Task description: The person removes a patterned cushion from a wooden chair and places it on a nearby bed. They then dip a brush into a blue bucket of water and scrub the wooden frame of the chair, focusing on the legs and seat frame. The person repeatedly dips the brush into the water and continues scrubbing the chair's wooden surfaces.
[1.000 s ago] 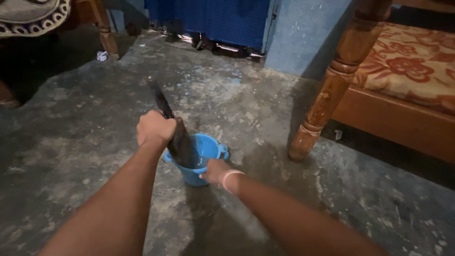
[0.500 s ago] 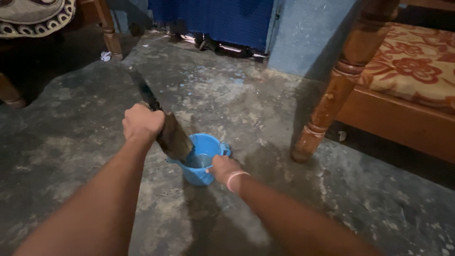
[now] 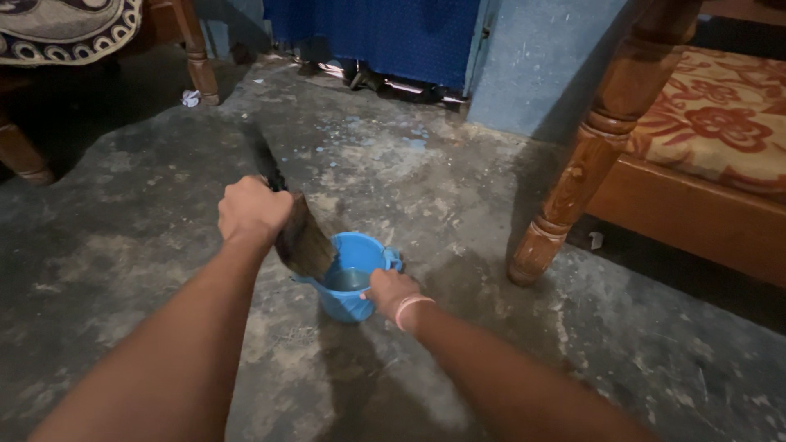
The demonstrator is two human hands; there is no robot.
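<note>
Your view looks down on a grey concrete floor (image 3: pixel 147 245) that fills most of the frame, patchy and stained. At the right edge stands a wooden bed (image 3: pixel 696 221) with a red-flowered mattress (image 3: pixel 720 123), its turned leg (image 3: pixel 573 180) coming down to the floor right of centre. Across the top runs a blue curtain (image 3: pixel 377 33), with a pale blue wall (image 3: pixel 532 65) just right of it. In the upper left corner you can see a patterned cushion (image 3: pixel 65 29) on a wooden chair leg (image 3: pixel 201 57), with a scrap of paper (image 3: pixel 191 98) beside that leg.

At centre sits a small blue bucket (image 3: pixel 352 278) on the floor, holding some water. Your left hand (image 3: pixel 252 211) has its grip closed tight in a fist around a dark broom (image 3: pixel 299 237), whose bristle end dips over the bucket's left rim; it looks wet, though the light is too dim to be sure. Your right hand (image 3: pixel 391 293), with a pink band (image 3: pixel 407 307) at the wrist, has its grip curled on the bucket's near right rim.
</note>
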